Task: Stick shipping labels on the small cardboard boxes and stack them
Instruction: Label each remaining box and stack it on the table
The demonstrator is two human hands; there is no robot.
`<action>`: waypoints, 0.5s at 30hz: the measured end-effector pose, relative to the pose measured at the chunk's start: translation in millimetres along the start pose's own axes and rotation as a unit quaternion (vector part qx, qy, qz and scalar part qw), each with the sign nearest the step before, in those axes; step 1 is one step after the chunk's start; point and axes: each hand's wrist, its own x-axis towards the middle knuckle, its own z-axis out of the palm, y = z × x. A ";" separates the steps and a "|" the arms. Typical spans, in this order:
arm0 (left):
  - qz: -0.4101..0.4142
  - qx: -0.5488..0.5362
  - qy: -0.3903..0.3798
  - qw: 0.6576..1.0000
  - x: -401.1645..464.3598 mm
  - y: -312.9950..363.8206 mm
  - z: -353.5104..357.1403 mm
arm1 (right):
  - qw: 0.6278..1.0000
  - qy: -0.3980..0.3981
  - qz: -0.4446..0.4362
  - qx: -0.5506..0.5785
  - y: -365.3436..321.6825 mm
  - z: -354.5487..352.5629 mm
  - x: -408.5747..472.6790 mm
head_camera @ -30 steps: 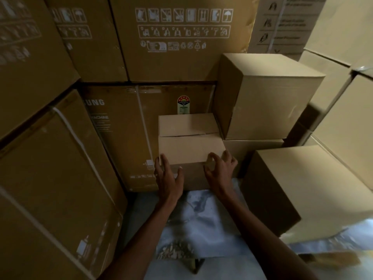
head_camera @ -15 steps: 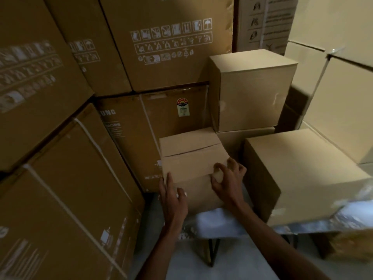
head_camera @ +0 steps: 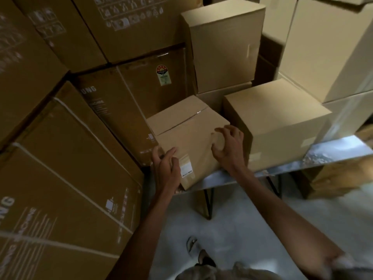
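Small box (head_camera: 187,134) sits at the left end of the tabletop (head_camera: 333,152), front bottom corner hanging past the front edge, tilted a bit toward the person. A white shipping label (head_camera: 186,170) is already on its front face, low down near that corner.

Left hand (head_camera: 167,168) has fingers curled round the box's front-left edge, w/ thumb on the front face just beside the label. Right hand (head_camera: 228,146) is clawed over the top-front edge at the right side, fingertips pressing the cardboard (looks like a grip, not a flat push).

Judgement: the box is being pulled off for stacking. To do it well, get the left hand lower, under the overhanging corner, so the weight rests on the palm, not the fingertips. Keep the thumb off the label so it doesn't peel or smear. Lift clear of the neighbour box (head_camera: 276,122) just beside it on the right before swinging; the big cartons (head_camera: 70,158) on the left are close, so little room.
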 end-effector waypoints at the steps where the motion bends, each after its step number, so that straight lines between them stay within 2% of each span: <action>1: 0.028 0.021 -0.014 0.999 7.4 4.2 -3.8 | 1.000 -0.005 0.021 0.022 -4.6 7.7 -15.2; 3: 0.122 0.110 -0.064 0.984 23.4 11.6 -11.6 | 0.992 -0.068 0.063 0.089 -10.6 28.2 -47.7; 5: 0.203 0.204 -0.127 0.949 38.5 9.9 -13.4 | 0.981 -0.131 0.070 0.126 -11.2 50.7 -73.9; 6: 0.208 0.226 -0.157 0.939 43.2 6.6 -13.5 | 0.978 -0.147 0.069 0.134 -11.2 61.0 -83.1; 8: 0.179 0.217 -0.198 0.939 46.4 -0.6 -13.2 | 0.974 -0.156 0.075 0.145 -13.5 77.1 -93.8; 11: 0.136 0.147 -0.211 0.957 41.8 -3.4 -15.3 | 0.973 -0.141 0.082 0.162 -21.4 92.7 -103.1; 15: 0.139 0.102 -0.211 0.962 41.1 -4.2 -16.0 | 0.971 -0.111 0.083 0.198 -28.5 111.1 -111.2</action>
